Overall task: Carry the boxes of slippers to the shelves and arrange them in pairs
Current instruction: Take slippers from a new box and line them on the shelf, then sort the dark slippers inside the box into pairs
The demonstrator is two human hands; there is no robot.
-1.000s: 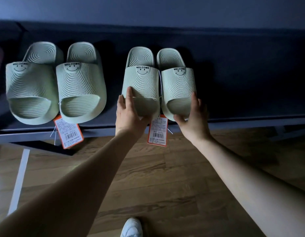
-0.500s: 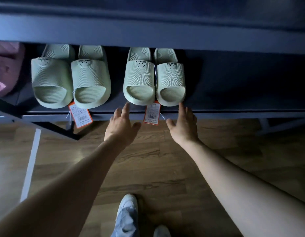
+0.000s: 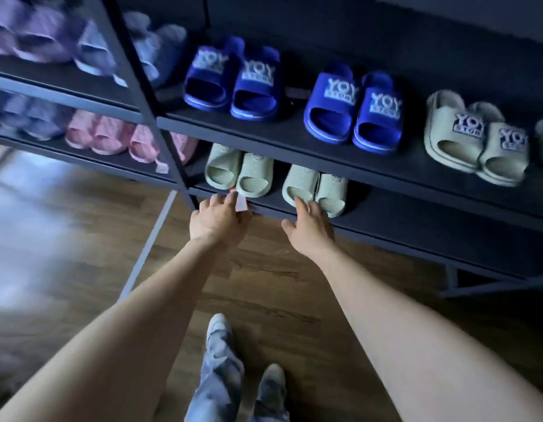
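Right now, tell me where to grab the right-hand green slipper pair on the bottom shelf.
Probably grip the green pair by its toe ends, which face outward. Come in low from the front: the upper shelf overhangs the heels.

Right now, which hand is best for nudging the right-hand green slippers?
The right hand: its fingertips are at the toe of the right green pair. The left hand is by the orange tag under the other pair.
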